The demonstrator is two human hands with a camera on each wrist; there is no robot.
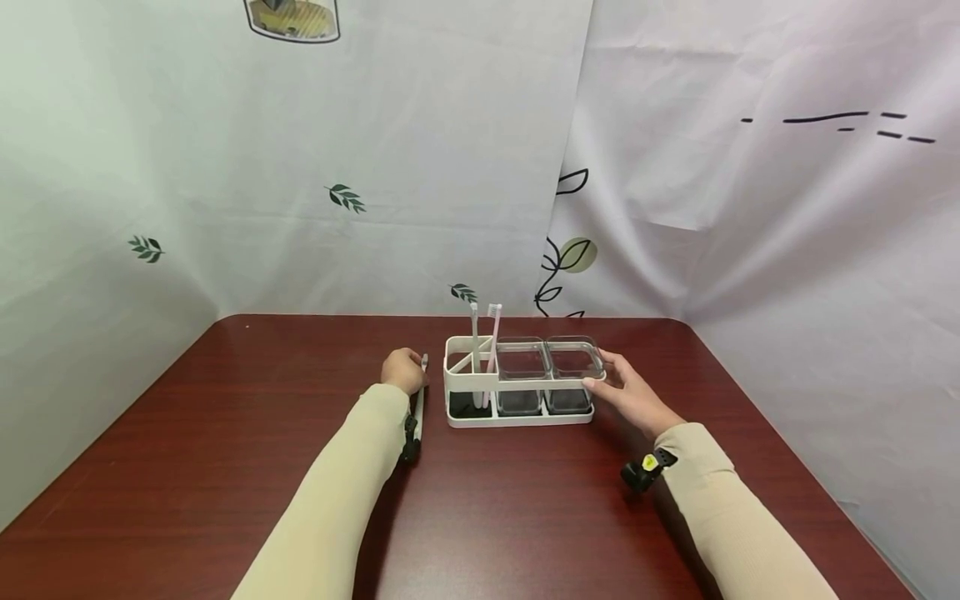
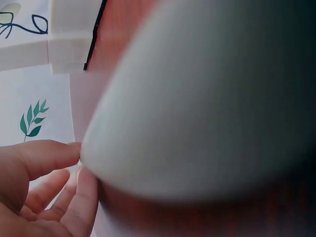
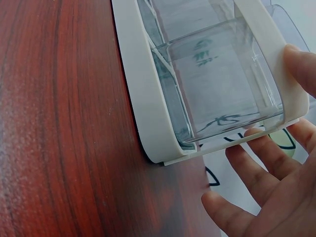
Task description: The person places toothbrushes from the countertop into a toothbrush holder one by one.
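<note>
A white toothbrush holder point(image 1: 525, 386) stands on the table in the head view. Two toothbrushes point(image 1: 492, 333) lean in its left section, and clear cups point(image 1: 573, 362) fill its other sections. My right hand point(image 1: 628, 396) grips the holder's right end, thumb on the upper band point(image 3: 269, 49) and fingers against the end. Left of the holder, my left hand point(image 1: 405, 372) pinches a slim white stick-shaped thing point(image 1: 420, 412) that runs back along the wrist. In the left wrist view that white thing looms large and blurred, so its kind is unclear.
The red-brown wooden table point(image 1: 225, 467) spreads out on all sides of the holder. White cloth point(image 1: 420, 167) with leaf prints hangs behind and beside it. Dark devices point(image 1: 640, 475) are strapped to both wrists.
</note>
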